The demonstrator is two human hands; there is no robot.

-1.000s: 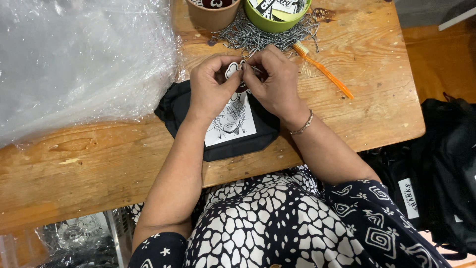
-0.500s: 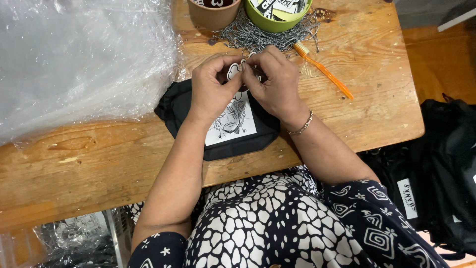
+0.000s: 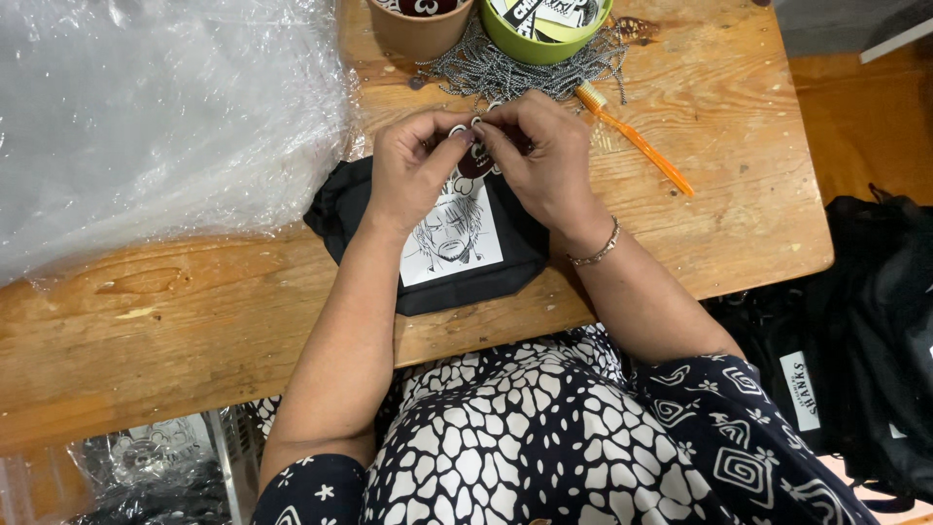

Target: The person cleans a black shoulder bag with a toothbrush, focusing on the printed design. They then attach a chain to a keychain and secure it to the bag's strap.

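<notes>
Both hands meet over the far edge of a small black fabric pouch with a white rectangular patch bearing a black line drawing, which lies flat on the worn wooden bench near its front edge. The left hand and the right hand each pinch with thumb and forefinger a small round dark-red-and-white charm, held between their fingertips just above the pouch's top edge; the fingers cover most of it, so its exact shape is hard to make out. A thin metal bracelet sits on the right wrist.

Just beyond the hands lies a loose heap of silver ball chains, spread across the bench and touching the bases of two containers at the far edge: a brown paper cup on the left and a lime-green round bowl holding printed black-and-white cards on the right. An orange plastic toothbrush lies slantwise just right of the right hand, its head near the chains. A big crumpled sheet of clear plastic wrap covers the bench's left side, its edge close to the pouch. Black bags sit on the floor to the right of the bench.
</notes>
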